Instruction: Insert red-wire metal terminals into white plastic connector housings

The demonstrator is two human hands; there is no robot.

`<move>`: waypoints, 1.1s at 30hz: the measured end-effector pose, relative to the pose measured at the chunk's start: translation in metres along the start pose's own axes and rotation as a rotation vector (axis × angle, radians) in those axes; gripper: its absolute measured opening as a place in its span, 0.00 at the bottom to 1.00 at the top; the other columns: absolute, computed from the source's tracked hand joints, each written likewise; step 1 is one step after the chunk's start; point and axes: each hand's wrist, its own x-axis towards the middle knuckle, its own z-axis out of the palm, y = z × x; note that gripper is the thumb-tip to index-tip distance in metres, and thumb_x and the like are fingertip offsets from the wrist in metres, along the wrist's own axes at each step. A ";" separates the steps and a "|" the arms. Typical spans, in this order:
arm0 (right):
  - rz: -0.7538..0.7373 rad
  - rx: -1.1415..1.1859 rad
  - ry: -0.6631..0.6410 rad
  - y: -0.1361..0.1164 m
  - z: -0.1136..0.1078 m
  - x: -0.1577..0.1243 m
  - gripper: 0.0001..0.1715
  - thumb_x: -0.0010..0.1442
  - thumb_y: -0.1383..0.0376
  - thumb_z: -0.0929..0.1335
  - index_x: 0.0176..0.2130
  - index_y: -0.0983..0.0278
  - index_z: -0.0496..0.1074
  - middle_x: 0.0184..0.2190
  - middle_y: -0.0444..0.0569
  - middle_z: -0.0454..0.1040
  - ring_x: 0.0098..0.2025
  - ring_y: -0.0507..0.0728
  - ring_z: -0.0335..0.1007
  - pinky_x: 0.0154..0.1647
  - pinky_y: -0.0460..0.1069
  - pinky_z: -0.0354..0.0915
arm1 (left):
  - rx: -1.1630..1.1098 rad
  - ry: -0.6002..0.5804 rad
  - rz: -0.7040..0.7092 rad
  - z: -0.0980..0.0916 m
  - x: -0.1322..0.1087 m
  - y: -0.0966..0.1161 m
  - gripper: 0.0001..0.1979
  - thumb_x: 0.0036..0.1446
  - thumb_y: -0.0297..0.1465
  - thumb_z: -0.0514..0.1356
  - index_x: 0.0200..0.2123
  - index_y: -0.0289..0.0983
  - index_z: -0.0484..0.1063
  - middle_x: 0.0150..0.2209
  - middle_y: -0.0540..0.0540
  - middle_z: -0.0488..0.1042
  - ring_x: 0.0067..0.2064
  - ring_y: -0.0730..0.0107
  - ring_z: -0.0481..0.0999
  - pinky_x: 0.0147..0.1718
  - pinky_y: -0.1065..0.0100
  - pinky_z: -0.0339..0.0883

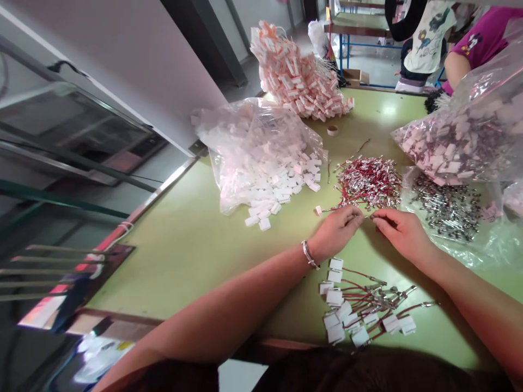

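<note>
My left hand (337, 231) and my right hand (400, 231) meet over the green table (183, 256), fingers pinched together on a small wired part I cannot make out clearly. Just beyond my fingers lies a heap of red wires with metal ends (368, 182). Near me sits a cluster of red wires fitted with white plastic blocks (362, 307). A clear bag spilling white plastic blocks (261, 158) lies to the left of the wire heap. A bracelet circles my left wrist.
A pile of pink-and-white bundled parts (300, 76) stands at the far side. Clear bags of parts (461, 141) and dark metal pieces (447, 209) fill the right. A tape roll (333, 130) lies mid-table. Another person in a magenta shirt (482, 41) sits far right.
</note>
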 end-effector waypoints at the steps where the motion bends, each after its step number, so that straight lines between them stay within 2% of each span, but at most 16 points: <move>1: -0.007 -0.006 -0.003 0.001 0.000 0.001 0.12 0.61 0.61 0.63 0.38 0.61 0.75 0.31 0.47 0.78 0.31 0.53 0.70 0.35 0.49 0.63 | 0.027 0.009 0.004 0.001 0.001 0.000 0.07 0.60 0.31 0.53 0.30 0.36 0.65 0.24 0.53 0.66 0.27 0.76 0.65 0.27 0.72 0.61; 4: -0.050 -0.054 -0.041 0.002 0.001 0.002 0.12 0.61 0.63 0.62 0.38 0.60 0.75 0.32 0.47 0.78 0.33 0.53 0.70 0.37 0.49 0.63 | 0.047 0.031 0.003 0.003 0.002 -0.003 0.07 0.58 0.31 0.56 0.29 0.36 0.67 0.26 0.52 0.69 0.28 0.76 0.66 0.28 0.73 0.62; 9: -0.078 -0.051 -0.106 0.004 -0.002 0.004 0.12 0.61 0.63 0.63 0.34 0.60 0.75 0.31 0.46 0.77 0.32 0.52 0.70 0.36 0.48 0.63 | 0.060 0.059 -0.008 0.006 -0.002 -0.008 0.06 0.55 0.31 0.60 0.29 0.35 0.70 0.23 0.52 0.70 0.24 0.77 0.66 0.24 0.74 0.61; 12: -0.017 -0.016 -0.208 0.003 -0.006 0.004 0.12 0.60 0.62 0.63 0.30 0.62 0.75 0.27 0.45 0.76 0.29 0.52 0.68 0.32 0.48 0.62 | 0.256 0.046 0.154 0.004 -0.007 -0.011 0.08 0.59 0.31 0.58 0.29 0.36 0.72 0.25 0.50 0.74 0.27 0.74 0.71 0.28 0.72 0.64; 16: 0.130 0.051 -0.372 -0.002 -0.009 0.002 0.14 0.58 0.62 0.64 0.23 0.63 0.69 0.18 0.42 0.70 0.20 0.49 0.60 0.22 0.46 0.57 | 0.570 -0.126 0.408 0.003 -0.011 -0.015 0.13 0.64 0.32 0.51 0.33 0.36 0.74 0.29 0.46 0.76 0.32 0.70 0.74 0.32 0.69 0.66; 19: 0.194 0.095 -0.419 -0.005 -0.008 0.001 0.16 0.60 0.61 0.62 0.22 0.62 0.66 0.14 0.40 0.65 0.16 0.48 0.57 0.19 0.45 0.54 | 0.627 -0.168 0.442 -0.003 -0.008 -0.010 0.15 0.65 0.33 0.49 0.34 0.36 0.74 0.30 0.46 0.76 0.32 0.70 0.73 0.34 0.68 0.66; 21: 0.136 0.034 -0.358 -0.005 -0.007 0.002 0.15 0.60 0.61 0.63 0.24 0.62 0.69 0.16 0.43 0.69 0.19 0.49 0.61 0.21 0.46 0.57 | 0.666 -0.173 0.451 -0.013 -0.004 -0.001 0.14 0.65 0.36 0.51 0.34 0.37 0.74 0.31 0.47 0.76 0.34 0.69 0.73 0.36 0.67 0.65; 23: 0.022 -0.095 -0.263 -0.003 -0.005 0.003 0.13 0.61 0.60 0.63 0.29 0.62 0.73 0.25 0.48 0.76 0.26 0.52 0.67 0.28 0.48 0.61 | 0.769 -0.075 0.382 -0.028 -0.001 0.009 0.16 0.62 0.42 0.53 0.35 0.38 0.74 0.33 0.44 0.76 0.37 0.64 0.72 0.38 0.63 0.65; 25: -0.064 -0.247 -0.223 0.000 -0.003 0.003 0.14 0.62 0.60 0.63 0.35 0.62 0.76 0.33 0.51 0.78 0.32 0.55 0.70 0.33 0.50 0.62 | 0.898 0.148 0.133 -0.044 0.002 0.016 0.21 0.60 0.47 0.53 0.36 0.34 0.74 0.33 0.40 0.75 0.37 0.58 0.72 0.36 0.61 0.65; 26: -0.086 -0.320 -0.231 0.000 -0.002 0.004 0.15 0.63 0.60 0.62 0.37 0.61 0.76 0.35 0.52 0.78 0.34 0.56 0.71 0.35 0.51 0.62 | 0.946 0.181 -0.002 -0.050 0.003 0.016 0.23 0.59 0.48 0.53 0.36 0.33 0.74 0.32 0.38 0.74 0.35 0.57 0.72 0.34 0.60 0.65; 28: -0.103 -0.450 -0.244 0.001 -0.003 0.004 0.16 0.64 0.61 0.61 0.38 0.62 0.76 0.35 0.54 0.78 0.34 0.58 0.71 0.35 0.52 0.62 | 0.987 0.070 -0.186 -0.059 0.005 0.012 0.22 0.56 0.48 0.55 0.34 0.33 0.74 0.28 0.39 0.74 0.31 0.57 0.73 0.30 0.61 0.65; 29: -0.105 -0.494 -0.235 0.002 -0.006 0.005 0.16 0.64 0.60 0.61 0.37 0.62 0.76 0.35 0.54 0.77 0.34 0.58 0.71 0.34 0.52 0.62 | 0.999 -0.002 -0.220 -0.062 0.006 0.008 0.19 0.56 0.44 0.56 0.33 0.33 0.74 0.28 0.39 0.74 0.31 0.56 0.73 0.30 0.61 0.66; 31: -0.102 -0.529 -0.165 0.006 -0.018 0.009 0.16 0.65 0.59 0.60 0.37 0.61 0.76 0.34 0.52 0.77 0.34 0.57 0.70 0.34 0.52 0.61 | 0.990 -0.089 -0.215 -0.064 0.008 -0.002 0.13 0.57 0.36 0.55 0.32 0.34 0.75 0.31 0.39 0.76 0.33 0.55 0.75 0.32 0.61 0.66; 33: -0.057 -0.550 -0.045 0.016 -0.038 0.016 0.17 0.65 0.59 0.60 0.37 0.59 0.75 0.35 0.50 0.77 0.35 0.57 0.70 0.34 0.51 0.61 | 0.929 -0.086 -0.165 -0.066 0.011 -0.009 0.12 0.55 0.31 0.53 0.33 0.36 0.77 0.34 0.40 0.77 0.36 0.55 0.75 0.35 0.60 0.67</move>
